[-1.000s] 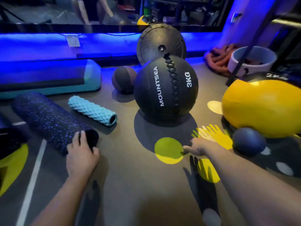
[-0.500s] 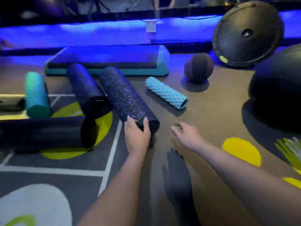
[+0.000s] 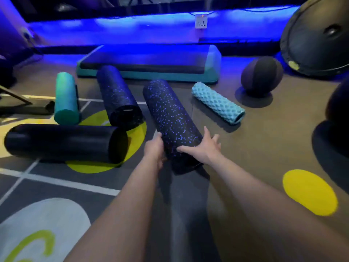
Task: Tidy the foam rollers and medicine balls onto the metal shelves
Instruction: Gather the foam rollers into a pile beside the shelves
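Note:
A black foam roller with blue speckles (image 3: 170,114) lies on the gym floor, its near end between my hands. My left hand (image 3: 154,148) grips the left side of that end, its fingers hidden beneath. My right hand (image 3: 203,148) presses the right side with splayed fingers, thumb laid across the top. Nearby lie a second speckled roller (image 3: 117,97), a teal smooth roller (image 3: 66,97), a long black roller (image 3: 62,141) and a light-blue knobbed roller (image 3: 217,102). A small dark medicine ball (image 3: 261,74) sits further back. No metal shelves are in view.
A teal step platform (image 3: 151,63) lies behind the rollers along the blue-lit wall. A black balance dome (image 3: 317,38) leans at the back right. A large black ball (image 3: 340,103) is cut off at the right edge. A dark metal frame (image 3: 24,106) lies at the left.
My view swung left from the large balls to the rollers. My right hand came across and landed on the speckled roller; my left hand shifted from its top to its left side.

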The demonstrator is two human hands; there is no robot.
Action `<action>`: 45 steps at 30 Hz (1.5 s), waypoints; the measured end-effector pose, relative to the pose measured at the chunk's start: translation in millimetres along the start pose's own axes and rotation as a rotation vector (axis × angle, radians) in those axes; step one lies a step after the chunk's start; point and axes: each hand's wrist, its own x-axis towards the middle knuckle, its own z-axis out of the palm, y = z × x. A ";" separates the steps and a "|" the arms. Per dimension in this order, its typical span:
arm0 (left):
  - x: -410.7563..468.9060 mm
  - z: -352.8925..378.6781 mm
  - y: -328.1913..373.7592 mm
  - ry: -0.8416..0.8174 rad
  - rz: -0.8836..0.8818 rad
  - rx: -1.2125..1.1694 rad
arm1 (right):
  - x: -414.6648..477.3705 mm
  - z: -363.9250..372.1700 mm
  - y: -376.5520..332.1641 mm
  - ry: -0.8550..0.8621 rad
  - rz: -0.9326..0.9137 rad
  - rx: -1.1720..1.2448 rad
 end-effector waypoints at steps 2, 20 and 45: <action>-8.7 8.8 -11.4 -0.067 -0.059 -0.039 | -10.8 -20.8 22.8 -0.189 0.068 0.021; -120.9 101.9 -75.4 -0.374 -0.077 -0.512 | -111.2 -119.7 83.4 0.008 0.068 0.617; -550.8 298.7 -158.4 -1.369 -0.020 -0.111 | -493.8 -323.4 307.2 1.147 0.499 0.883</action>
